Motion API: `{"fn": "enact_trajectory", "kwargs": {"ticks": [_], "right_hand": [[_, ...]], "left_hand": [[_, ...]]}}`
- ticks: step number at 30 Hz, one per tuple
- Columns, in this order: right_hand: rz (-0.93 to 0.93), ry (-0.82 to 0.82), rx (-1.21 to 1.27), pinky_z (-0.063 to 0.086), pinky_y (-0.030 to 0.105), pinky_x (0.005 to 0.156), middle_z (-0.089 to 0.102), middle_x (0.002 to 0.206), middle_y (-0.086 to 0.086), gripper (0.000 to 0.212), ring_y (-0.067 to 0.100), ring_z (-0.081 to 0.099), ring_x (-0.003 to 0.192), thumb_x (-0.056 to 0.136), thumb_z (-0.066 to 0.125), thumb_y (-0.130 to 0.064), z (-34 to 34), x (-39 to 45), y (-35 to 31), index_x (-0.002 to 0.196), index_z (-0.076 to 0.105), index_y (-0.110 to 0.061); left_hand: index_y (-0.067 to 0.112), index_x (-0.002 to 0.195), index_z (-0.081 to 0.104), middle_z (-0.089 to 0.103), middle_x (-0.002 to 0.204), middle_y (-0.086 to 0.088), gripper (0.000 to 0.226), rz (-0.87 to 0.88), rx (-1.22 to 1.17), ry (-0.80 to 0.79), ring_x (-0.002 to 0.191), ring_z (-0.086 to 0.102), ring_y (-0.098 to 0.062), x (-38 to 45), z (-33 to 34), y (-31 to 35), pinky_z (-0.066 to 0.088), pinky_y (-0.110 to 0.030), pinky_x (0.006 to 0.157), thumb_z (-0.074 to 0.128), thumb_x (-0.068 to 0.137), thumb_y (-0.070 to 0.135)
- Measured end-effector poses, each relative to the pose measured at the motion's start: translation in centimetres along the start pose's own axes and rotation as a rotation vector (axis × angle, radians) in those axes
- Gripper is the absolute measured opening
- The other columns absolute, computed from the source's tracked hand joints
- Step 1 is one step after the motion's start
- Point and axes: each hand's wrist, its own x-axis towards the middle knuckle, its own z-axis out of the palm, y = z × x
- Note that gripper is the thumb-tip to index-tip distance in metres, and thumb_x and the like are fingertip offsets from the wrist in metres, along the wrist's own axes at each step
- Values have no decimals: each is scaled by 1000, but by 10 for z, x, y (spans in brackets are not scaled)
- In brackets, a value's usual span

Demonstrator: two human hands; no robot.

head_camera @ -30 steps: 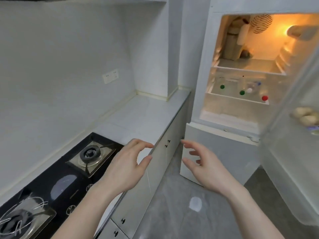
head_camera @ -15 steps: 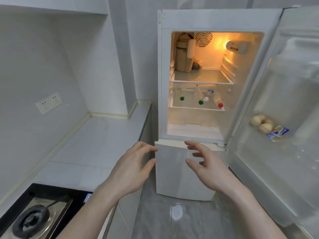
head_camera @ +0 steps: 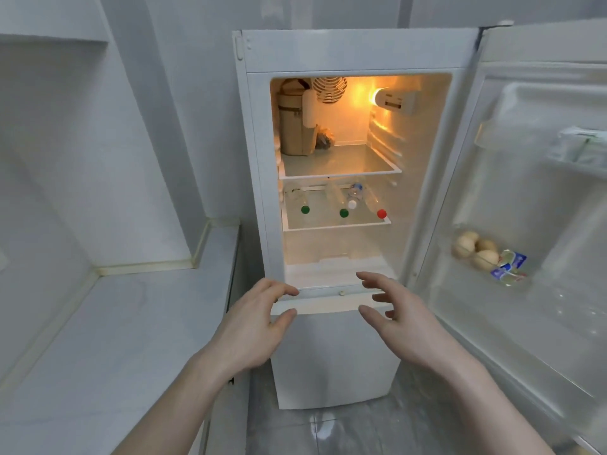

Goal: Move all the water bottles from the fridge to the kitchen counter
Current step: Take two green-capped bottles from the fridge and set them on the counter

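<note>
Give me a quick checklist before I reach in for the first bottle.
1. Fridge door open wide: ok.
2. Bottles in sight: ok, four lie on the middle shelf, caps toward us; the left green-capped bottle lies apart.
3. Left hand free: ok.
4. Right hand free: ok.
5. Counter has bare room: ok.
6. More bottles hidden behind: cannot tell.
</note>
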Motion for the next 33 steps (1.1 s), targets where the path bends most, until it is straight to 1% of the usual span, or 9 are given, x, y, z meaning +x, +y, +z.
{"fn": "enact_trajectory", "kwargs": {"ticks": [5,9,12,14,20,24,27,29,33], "right_hand": [[29,44,-5,49,31,104,53,136,-29,52,-4,55,121,100,64,-36,-12,43,21,145,44,-54],[9,35,-4,49,30,103,52,136,-29,51,-1,56,121,101,63,-36,-15,104,32,145,44,-54],[-2,4,12,48,26,100,51,137,-29,51,-1,55,121,101,62,-37,-14,150,45,146,43,-54],[-3,-19,18,48,26,101,51,139,-26,52,1,55,122,102,61,-37,-14,182,54,147,42,-53],[17,-83,-9,47,27,105,49,147,-18,54,8,55,126,102,62,-37,-17,274,84,152,41,-44],[12,-116,-21,47,28,105,47,150,-14,53,12,55,129,103,62,-34,-17,319,96,151,41,-43],[12,-134,-26,47,29,107,44,153,-13,53,13,54,129,103,62,-33,-10,342,105,152,42,-42],[17,-148,-42,46,31,111,41,155,-12,54,13,52,134,103,62,-33,-7,354,111,153,41,-41],[47,-148,-59,44,32,111,35,158,-10,57,16,51,135,103,61,-33,-4,379,119,155,38,-38]], "left_hand": [[45,137,51,45,134,28,35,45,2,-35,121,52,2,56,15,-6,49,-24,94,54,103,44],[46,140,47,42,136,29,38,27,13,-35,121,51,2,109,25,-17,47,-19,92,54,103,46],[47,141,46,41,137,28,40,-3,9,-43,119,52,1,151,33,-25,50,-23,94,54,102,46],[47,141,46,41,137,26,40,-24,6,-59,118,53,0,185,39,-30,49,-26,97,55,102,44],[41,143,45,46,138,10,43,-139,18,-97,111,57,-11,297,73,-44,51,-32,98,58,101,39],[37,147,42,41,145,1,49,-231,43,-110,111,60,-22,355,98,-53,48,-38,104,59,100,34],[35,152,36,35,150,-2,57,-304,79,-147,122,57,-25,387,114,-65,47,-38,107,58,100,30],[35,155,31,31,152,-3,63,-344,99,-176,129,52,-26,408,122,-72,48,-41,108,57,98,29],[34,157,26,26,154,-5,68,-402,151,-201,130,49,-28,449,131,-87,52,-41,103,56,96,25]]}}
